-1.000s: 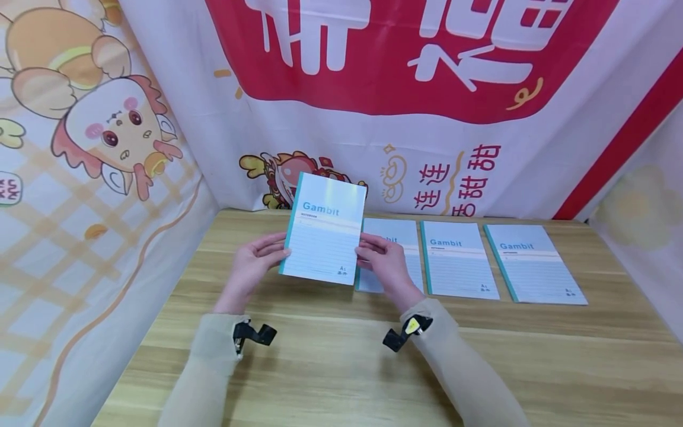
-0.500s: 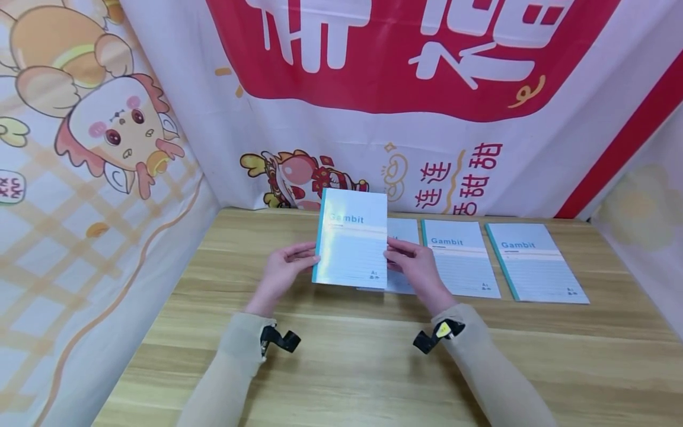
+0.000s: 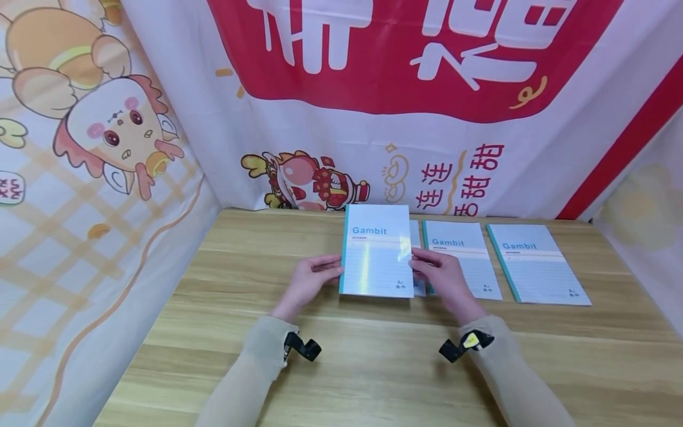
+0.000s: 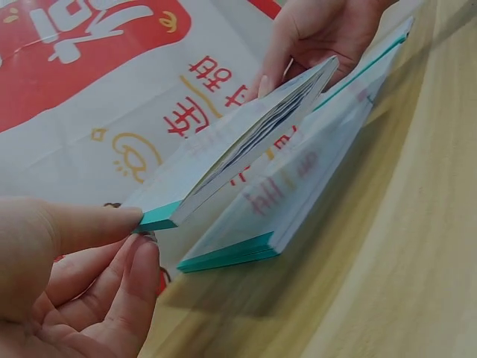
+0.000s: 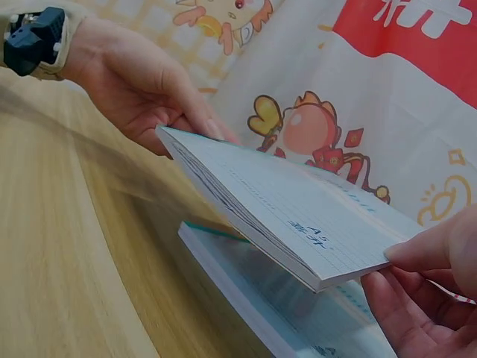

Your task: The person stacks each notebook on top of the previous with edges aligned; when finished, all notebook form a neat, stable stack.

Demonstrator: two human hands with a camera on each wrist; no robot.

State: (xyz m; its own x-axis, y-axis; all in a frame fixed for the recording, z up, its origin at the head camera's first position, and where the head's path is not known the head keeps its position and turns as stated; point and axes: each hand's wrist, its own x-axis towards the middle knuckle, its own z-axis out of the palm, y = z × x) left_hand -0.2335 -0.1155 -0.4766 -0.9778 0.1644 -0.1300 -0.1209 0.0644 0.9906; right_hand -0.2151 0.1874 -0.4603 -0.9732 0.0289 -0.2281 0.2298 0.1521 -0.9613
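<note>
A pale blue "Gambit" notebook (image 3: 376, 252) with a teal spine is held up between both hands, tilted slightly. My left hand (image 3: 312, 279) pinches its spine edge between thumb and fingers. On the opposite edge, my right hand (image 3: 440, 273) pinches near the lower corner. Directly beneath lies a matching notebook (image 4: 253, 231), mostly hidden from the head view. A gap separates the two in both wrist views, where the page edges of the held notebook (image 5: 276, 201) show.
To the right, two more matching notebooks lie in a row on the wooden table (image 3: 373, 367): a middle notebook (image 3: 472, 261), partly behind the right hand, and a far-right notebook (image 3: 539, 264). A printed white-and-red cloth (image 3: 299, 124) hangs along the table's back edge.
Both hands have carried the held notebook right and lower, from beside the leftmost lying notebook to over it. The lying notebooks have stayed in place.
</note>
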